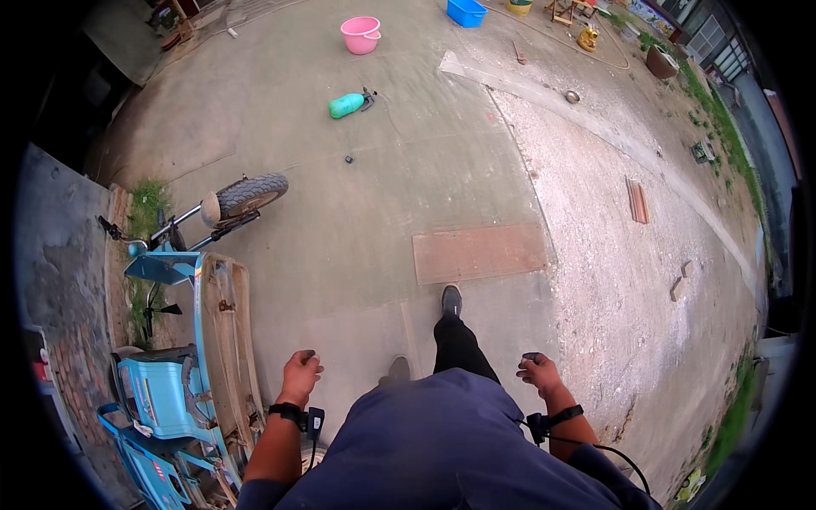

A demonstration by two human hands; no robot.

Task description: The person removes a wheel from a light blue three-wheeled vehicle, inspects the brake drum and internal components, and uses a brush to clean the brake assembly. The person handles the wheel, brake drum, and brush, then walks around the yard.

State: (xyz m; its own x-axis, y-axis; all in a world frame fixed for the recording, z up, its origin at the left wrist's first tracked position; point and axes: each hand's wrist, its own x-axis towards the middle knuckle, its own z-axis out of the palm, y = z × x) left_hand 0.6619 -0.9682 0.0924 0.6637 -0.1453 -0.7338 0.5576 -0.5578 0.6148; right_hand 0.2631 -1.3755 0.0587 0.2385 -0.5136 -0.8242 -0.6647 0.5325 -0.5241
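Note:
My left hand (302, 376) hangs beside my body at the lower left, with its fingers loosely curled and a little apart. I see nothing held in it. On the other side my right hand (539, 372) is also half curled, its fingertips dark, and no held thing shows. Both hands are in the air and touch nothing. A black strap with a small box and cable is on each wrist. Nearest to my left hand stands a light blue cargo tricycle (200, 340). One dark shoe (451, 299) is ahead of me, by a reddish flat board (480, 253) on the ground.
Farther ahead lie a green spray bottle (347, 105) and a small dark piece (348, 159). A pink bucket (360, 36) and a blue basin (467, 13) stand beyond. Rough gravel (612, 280) with scattered bricks (637, 201) spreads to the right; a wall (64, 255) borders the left.

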